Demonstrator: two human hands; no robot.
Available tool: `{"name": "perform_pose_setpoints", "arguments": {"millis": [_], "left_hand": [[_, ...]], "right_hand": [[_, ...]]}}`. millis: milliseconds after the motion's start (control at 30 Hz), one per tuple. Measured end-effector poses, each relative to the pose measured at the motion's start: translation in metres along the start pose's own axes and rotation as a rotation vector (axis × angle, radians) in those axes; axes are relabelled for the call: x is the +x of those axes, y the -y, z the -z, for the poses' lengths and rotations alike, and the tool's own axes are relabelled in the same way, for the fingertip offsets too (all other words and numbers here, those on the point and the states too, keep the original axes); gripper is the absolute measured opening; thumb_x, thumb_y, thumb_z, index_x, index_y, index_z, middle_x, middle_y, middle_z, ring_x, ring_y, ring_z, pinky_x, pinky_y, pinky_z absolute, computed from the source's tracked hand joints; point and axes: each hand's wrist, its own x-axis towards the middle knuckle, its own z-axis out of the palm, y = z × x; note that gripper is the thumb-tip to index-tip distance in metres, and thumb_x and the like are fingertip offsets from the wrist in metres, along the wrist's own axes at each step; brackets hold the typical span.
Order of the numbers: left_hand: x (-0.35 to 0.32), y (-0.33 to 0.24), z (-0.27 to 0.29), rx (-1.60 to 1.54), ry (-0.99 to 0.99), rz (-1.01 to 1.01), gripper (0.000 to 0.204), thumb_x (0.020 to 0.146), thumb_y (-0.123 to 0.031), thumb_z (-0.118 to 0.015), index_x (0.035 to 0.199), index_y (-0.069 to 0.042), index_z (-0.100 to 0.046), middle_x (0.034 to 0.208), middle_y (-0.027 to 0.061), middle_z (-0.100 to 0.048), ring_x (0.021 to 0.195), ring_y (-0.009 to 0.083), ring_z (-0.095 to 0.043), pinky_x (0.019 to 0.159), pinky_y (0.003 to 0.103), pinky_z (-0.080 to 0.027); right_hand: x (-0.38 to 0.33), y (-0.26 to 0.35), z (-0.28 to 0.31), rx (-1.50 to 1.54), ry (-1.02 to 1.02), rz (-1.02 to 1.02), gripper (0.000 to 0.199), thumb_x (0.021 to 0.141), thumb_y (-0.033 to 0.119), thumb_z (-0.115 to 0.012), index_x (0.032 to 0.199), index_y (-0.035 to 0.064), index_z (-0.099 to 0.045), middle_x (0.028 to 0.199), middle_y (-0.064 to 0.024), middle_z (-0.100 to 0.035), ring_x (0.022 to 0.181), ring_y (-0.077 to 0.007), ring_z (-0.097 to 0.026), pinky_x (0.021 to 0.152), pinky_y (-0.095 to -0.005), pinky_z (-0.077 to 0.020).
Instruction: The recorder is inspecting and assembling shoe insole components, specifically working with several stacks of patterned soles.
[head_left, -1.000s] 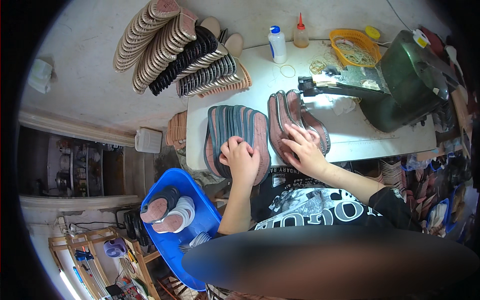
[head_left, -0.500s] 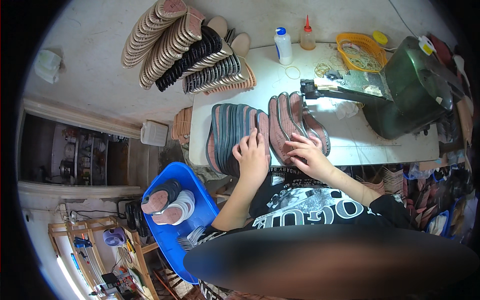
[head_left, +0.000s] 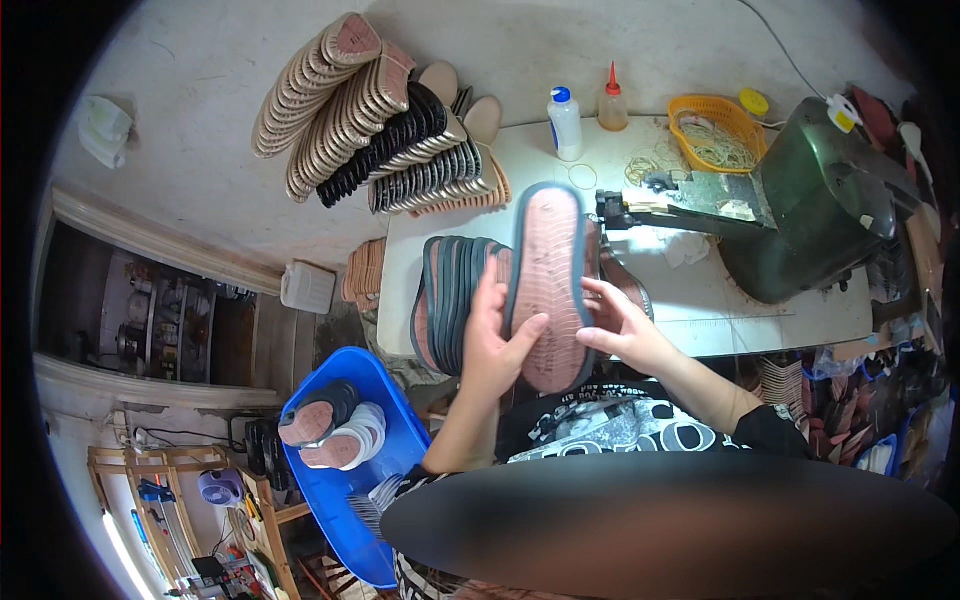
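Between my two hands I hold up a shoe sole [head_left: 551,290] with a pinkish-brown face and a dark grey-green rim. My left hand [head_left: 497,332] grips its left edge, thumb laid on the face. On the other edge, my right hand [head_left: 622,325] has its thumb on the front and its fingers toward the back. Left of it, a row of similar grey-rimmed soles [head_left: 447,305] leans together on the white table [head_left: 740,330]. Behind the raised sole, other soles with shiny dark rims [head_left: 625,283] are mostly hidden.
A green sewing machine [head_left: 805,200] stands at right, its arm reaching toward the soles. At the back are a blue-capped bottle [head_left: 565,125], a red-tipped bottle [head_left: 613,105] and a yellow basket [head_left: 718,135] of rubber bands. Stacked soles [head_left: 345,120] rise back left; a blue tub [head_left: 400,420] sits lower left.
A grey-rimmed sole has been lifted off the table and is now upright between both hands. Before, my hands rested on the soles. The view has shifted slightly.
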Motion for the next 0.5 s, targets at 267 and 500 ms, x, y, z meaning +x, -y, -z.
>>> {"name": "perform_pose_setpoints", "arguments": {"millis": [267,500], "left_hand": [[0.041,0.008,-0.036,-0.303,0.029,0.209,0.049,0.086,-0.026,-0.070,0.118,0.004,-0.049,0.109,0.0118,-0.062,0.097,0.0162,-0.061,0.088,0.029,-0.047],[0.049,0.009,-0.071,-0.657,0.338,0.384,0.029,0.087,-0.018,-0.066,0.110,-0.001,-0.056,0.095,0.0062,-0.065,0.076,0.0110,-0.063,0.067,0.023,-0.052]], "right_hand": [[0.004,0.031,0.024,-0.249,0.153,0.002,0.020,0.090,0.014,-0.062,0.106,0.0034,-0.056,0.095,-0.0004,-0.061,0.086,-0.0070,-0.057,0.077,-0.0240,-0.0473],[0.019,0.015,0.058,0.334,0.276,-0.153,0.034,0.089,0.027,-0.066,0.108,-0.0007,-0.058,0.094,-0.0036,-0.062,0.082,-0.0080,-0.060,0.071,-0.0222,-0.0512]]}}
